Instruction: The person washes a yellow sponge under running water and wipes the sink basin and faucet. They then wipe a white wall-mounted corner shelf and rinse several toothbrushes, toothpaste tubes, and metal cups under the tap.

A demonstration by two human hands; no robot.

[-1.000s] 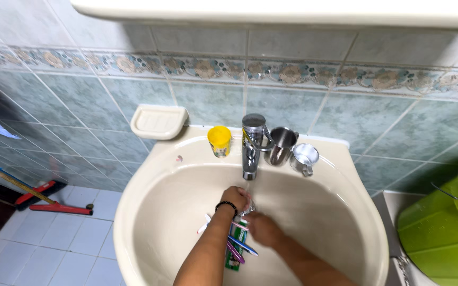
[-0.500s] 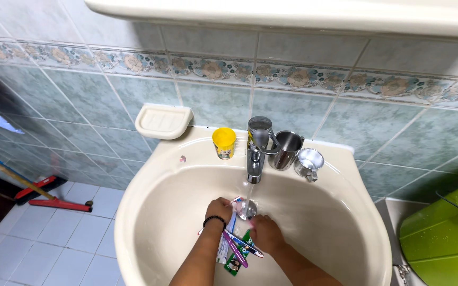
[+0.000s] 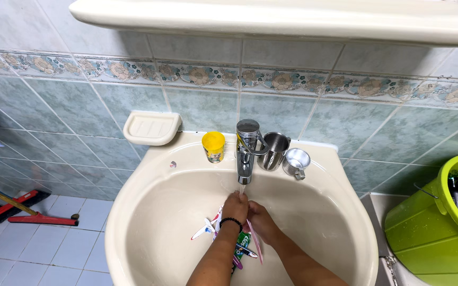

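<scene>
Both hands meet under the running chrome tap (image 3: pixel 247 151) in a cream washbasin (image 3: pixel 149 212) set against green tiled wall: the left hand (image 3: pixel 234 207) and the right hand (image 3: pixel 258 220) are closed together around a bunch of toothbrushes (image 3: pixel 239 249), whose handles fan out just below the wrists in the bowl. Behind the hands on the basin ledge stand a yellow cup (image 3: pixel 213 146) and two steel cups (image 3: pixel 284 153), their contents not visible; a soap dish (image 3: pixel 152 127) hangs up-left, and a green bucket (image 3: pixel 436 222) holding dark things sits well right.

Left hand (image 3: pixel 235 207) and right hand (image 3: pixel 257 220) side by side, fingers curled, forearms converging.
</scene>
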